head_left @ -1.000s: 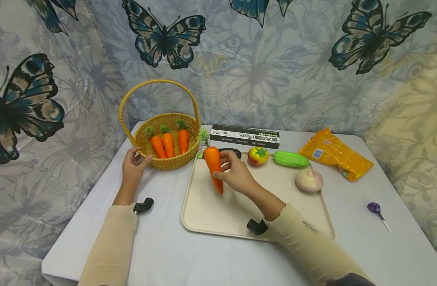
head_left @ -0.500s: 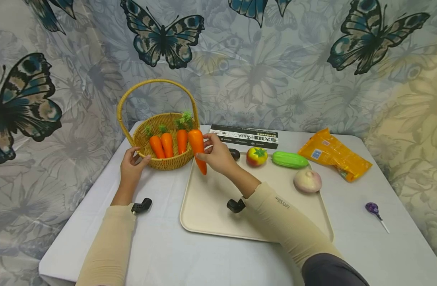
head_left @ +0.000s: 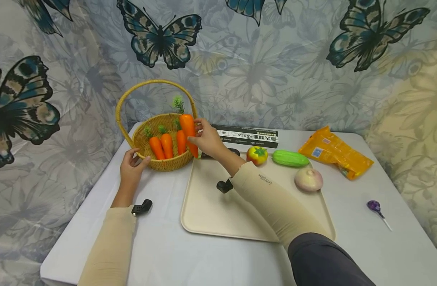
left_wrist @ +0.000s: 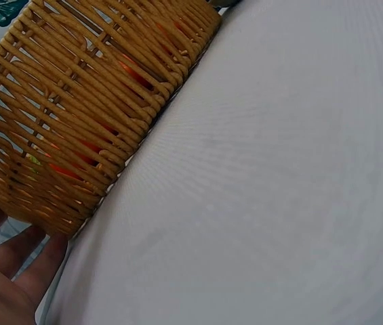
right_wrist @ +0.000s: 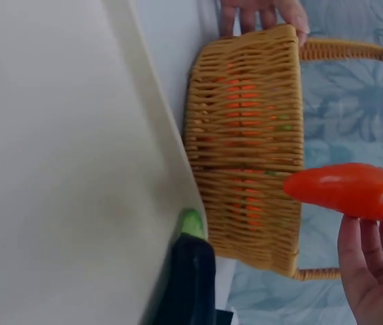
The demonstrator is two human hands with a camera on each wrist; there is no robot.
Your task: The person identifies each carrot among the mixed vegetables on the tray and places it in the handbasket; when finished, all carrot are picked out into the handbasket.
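In the head view, my right hand (head_left: 209, 139) pinches a carrot (head_left: 188, 127) between thumb and fingers. Its leafy top points up, and it hangs over the right side of the wicker basket (head_left: 171, 163). The right wrist view shows that carrot (right_wrist: 347, 186) with its tip near the basket's rim (right_wrist: 298, 122). Several other carrots (head_left: 156, 147) lie inside the basket. My left hand (head_left: 130, 167) holds the basket's left side at the rim. Up close in the left wrist view, its fingers (left_wrist: 38, 271) touch the woven wall (left_wrist: 89, 115).
A beige tray (head_left: 211, 214) carries a dark eggplant (right_wrist: 194, 271) partly hidden by my right hand, a red-yellow fruit (head_left: 257, 155), a green cucumber-like vegetable (head_left: 290, 158) and a pale onion-like bulb (head_left: 309, 180). Around it lie a pasta box (head_left: 247, 136), an orange packet (head_left: 334, 153) and a lollipop (head_left: 374, 205).
My right hand has carried the carrot leftward and up, from over the tray to over the basket's right edge. My left hand has stayed at the basket.
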